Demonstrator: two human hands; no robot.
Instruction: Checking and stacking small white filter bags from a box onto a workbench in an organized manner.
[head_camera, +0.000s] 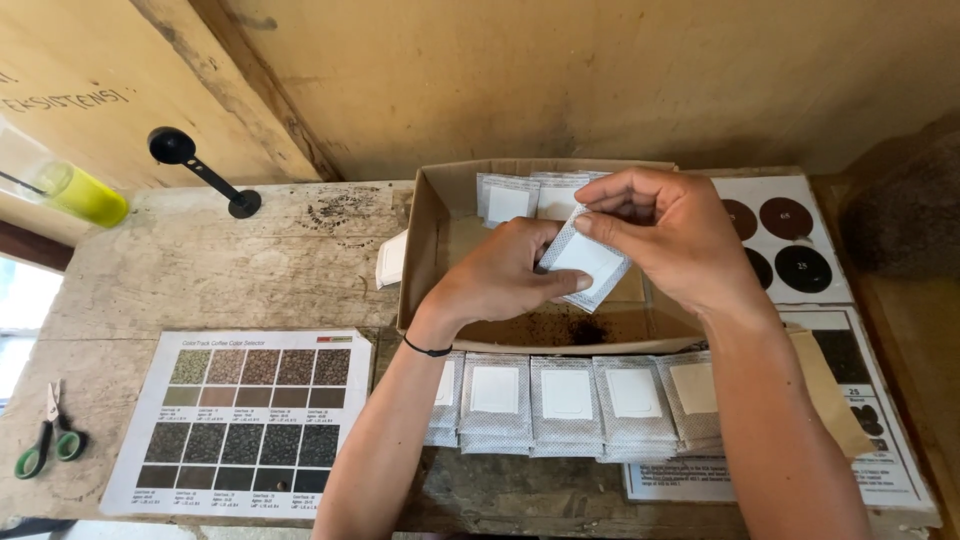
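Note:
Both my hands hold one small white mesh sachet (588, 262) over an open cardboard box (421, 250). My left hand (500, 275) grips its lower left edge with thumb and fingers. My right hand (665, 235) pinches its upper edge from the right. More sachets (520, 196) stand upright at the back of the box. Dark brown grounds (550, 325) lie scattered on the box floor. In front of the box, a row of several sachets (565, 400) lies side by side on the wooden table.
A colour chart of brown sample squares (245, 420) lies at front left, green-handled scissors (45, 440) further left. A black scoop (200, 170) and a yellow-green bottle (85, 195) sit at back left. Printed sheets with dark discs (790, 245) lie right of the box.

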